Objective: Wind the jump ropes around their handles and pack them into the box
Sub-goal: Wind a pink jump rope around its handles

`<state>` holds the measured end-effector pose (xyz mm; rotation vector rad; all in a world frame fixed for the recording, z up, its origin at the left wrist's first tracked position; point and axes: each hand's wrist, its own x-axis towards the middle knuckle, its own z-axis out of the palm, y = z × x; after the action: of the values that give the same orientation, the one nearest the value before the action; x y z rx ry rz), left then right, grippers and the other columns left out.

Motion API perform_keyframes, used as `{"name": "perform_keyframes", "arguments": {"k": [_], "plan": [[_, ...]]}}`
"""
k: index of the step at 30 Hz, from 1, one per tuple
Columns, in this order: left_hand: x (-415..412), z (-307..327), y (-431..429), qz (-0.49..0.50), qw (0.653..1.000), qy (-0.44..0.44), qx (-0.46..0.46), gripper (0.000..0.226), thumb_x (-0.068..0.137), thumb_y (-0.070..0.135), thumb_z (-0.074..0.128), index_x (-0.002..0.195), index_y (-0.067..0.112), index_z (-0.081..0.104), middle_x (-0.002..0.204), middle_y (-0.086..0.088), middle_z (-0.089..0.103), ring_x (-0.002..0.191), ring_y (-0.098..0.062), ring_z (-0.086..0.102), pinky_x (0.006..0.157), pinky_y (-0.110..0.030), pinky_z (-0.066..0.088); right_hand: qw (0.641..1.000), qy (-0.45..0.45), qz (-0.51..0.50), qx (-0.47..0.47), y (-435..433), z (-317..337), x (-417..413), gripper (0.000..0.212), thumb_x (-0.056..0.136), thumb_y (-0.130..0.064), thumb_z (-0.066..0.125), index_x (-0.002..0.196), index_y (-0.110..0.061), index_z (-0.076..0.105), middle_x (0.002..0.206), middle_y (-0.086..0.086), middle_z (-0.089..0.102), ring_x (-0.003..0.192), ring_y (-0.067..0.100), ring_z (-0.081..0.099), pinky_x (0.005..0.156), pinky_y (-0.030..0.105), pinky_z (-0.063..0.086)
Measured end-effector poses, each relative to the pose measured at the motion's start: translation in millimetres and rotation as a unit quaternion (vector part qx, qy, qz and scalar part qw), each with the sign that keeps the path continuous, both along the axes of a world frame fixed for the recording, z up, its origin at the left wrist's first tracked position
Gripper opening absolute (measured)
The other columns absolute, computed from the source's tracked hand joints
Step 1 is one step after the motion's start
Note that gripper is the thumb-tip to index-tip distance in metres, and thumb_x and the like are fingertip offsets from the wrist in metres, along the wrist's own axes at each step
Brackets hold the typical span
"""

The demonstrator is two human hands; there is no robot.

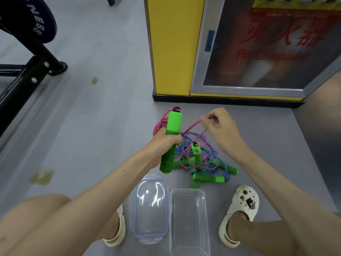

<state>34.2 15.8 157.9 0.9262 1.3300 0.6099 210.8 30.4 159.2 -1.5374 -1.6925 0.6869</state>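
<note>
- Progress: an early stage, by judgement. One pink rope (190,127) is partly wound; a few turns (160,125) sit at the upper part of the held handle (173,124), on its 9 o'clock side. Nothing is packed yet.
- Left hand (164,143): fingers curled tight round the middle of that handle, holding it nearly upright above the floor (92,126).
- Right hand (221,126): at 3 o'clock from the handle, fingers pinching the free run of the pink rope, which stretches taut between the two hands.
- Remaining work: the tangled pile (206,163) at 5 o'clock from the left hand holds a blue rope (186,137), more pink cord and several green handles. One of these, the second handle (196,154), stands roughly upright in the tangle. All await winding.
- Box (188,190): at 6 o'clock of the view, open and holding no rope, its lid (150,209) lying just beside it at 9 o'clock, between the person's pale clogs (241,209).
- Materials: handles are cylindrical, matt green foam with a dark end cap. The ropes are thin braided cord, flecked and limp. Box and lid are clear, glossy, rounded-rectangular plastic, and the lid has hinged clip flaps. The floor is smooth grey.
</note>
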Motion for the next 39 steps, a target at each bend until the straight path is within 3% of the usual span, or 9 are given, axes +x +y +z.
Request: {"name": "perform_keyframes", "arguments": {"k": [6,8,13,18,24,27,31,35,39], "plan": [[-1,6,5,0.02,1.0,-0.003,0.004,0.032,0.072,0.0,0.054,0.101,0.004,0.066,0.096,-0.006,0.067,0.085,-0.019,0.058,0.069,-0.027,0.046,0.985,-0.035,0.091,-0.142,-7,3,2,0.025,0.093,-0.027,0.057,0.073,-0.011,0.056,0.065,0.005,0.058,0.061,0.021,0.054,0.063,0.032,0.045],[-1,13,6,0.039,0.997,-0.067,0.015,0.026,0.069,-0.002,0.05,0.085,0.009,0.068,0.102,-0.012,0.07,0.1,-0.024,0.064,0.078,-0.027,0.052,0.973,-0.031,0.097,-0.207,-11,6,-2,0.027,0.095,-0.028,0.054,0.075,-0.01,0.061,0.056,0.005,0.055,0.048,0.014,0.05,0.054,0.027,0.044],[0,32,4,0.076,0.964,-0.253,0.026,0.067,0.084,-0.011,0.027,0.049,0.024,0.073,0.103,-0.009,0.067,0.119,-0.025,0.057,0.073,-0.026,0.051,0.918,0.017,0.21,-0.337,-18,14,-4,0.025,0.098,-0.021,0.05,0.093,-0.009,0.071,0.043,-0.005,0.033,0.036,0.006,0.026,0.037,0.016,0.023],[-12,16,20,0.163,0.947,-0.275,-0.036,0.025,0.085,-0.007,0.031,0.082,0.01,0.049,0.124,-0.015,0.062,0.121,-0.028,0.057,0.093,-0.031,0.044,0.902,0.087,0.253,-0.34,-17,33,4,0.028,0.099,-0.021,0.048,0.093,-0.006,0.07,0.052,0.005,0.025,0.042,0.012,0.02,0.038,0.018,0.021],[-17,7,15,0.026,0.972,-0.225,-0.07,0.027,0.071,-0.002,0.045,0.092,0.008,0.058,0.121,-0.012,0.066,0.115,-0.027,0.061,0.095,-0.035,0.048,0.946,0.076,0.142,-0.281,-12,28,8,0.03,0.097,-0.027,0.051,0.078,-0.013,0.07,0.045,-0.001,0.03,0.041,0.011,0.024,0.042,0.022,0.024],[-20,6,13,-0.068,0.973,-0.205,-0.085,0.037,0.066,-0.002,0.047,0.095,0.01,0.065,0.11,-0.012,0.07,0.104,-0.026,0.063,0.082,-0.027,0.05,0.959,0.077,0.114,-0.247,-12,24,9,0.027,0.09,-0.031,0.061,0.075,-0.01,0.071,0.042,-0.005,0.036,0.045,0.017,0.029,0.046,0.026,0.027],[-18,9,2,-0.263,0.928,-0.239,-0.115,0.049,0.062,-0.005,0.047,0.109,0.0,0.061,0.107,-0.022,0.068,0.099,-0.032,0.067,0.082,-0.028,0.053,0.961,0.133,0.115,-0.213,-14,19,2,0.019,0.084,-0.014,0.068,0.082,0.005,0.067,0.057,-0.001,0.061,0.048,0.003,0.057,0.052,0.012,0.043],[-18,8,3,-0.24,0.918,-0.292,-0.117,0.037,0.057,-0.002,0.052,0.087,0.0,0.073,0.089,-0.019,0.072,0.081,-0.029,0.071,0.074,-0.028,0.055,0.959,0.175,0.088,-0.207,-13,18,1,0.012,0.084,-0.011,0.067,0.074,-0.005,0.064,0.061,-0.002,0.061,0.051,-0.004,0.058,0.055,0.009,0.042],[-17,0,3,-0.278,0.891,-0.344,-0.104,0.04,0.053,0.014,0.071,0.091,-0.001,0.07,0.082,-0.018,0.071,0.076,-0.031,0.069,0.083,-0.036,0.049,0.944,0.21,0.082,-0.24,-11,7,1,0.018,0.079,-0.027,0.069,0.074,-0.011,0.062,0.07,0.002,0.059,0.065,0.01,0.053,0.071,0.025,0.043]]}}
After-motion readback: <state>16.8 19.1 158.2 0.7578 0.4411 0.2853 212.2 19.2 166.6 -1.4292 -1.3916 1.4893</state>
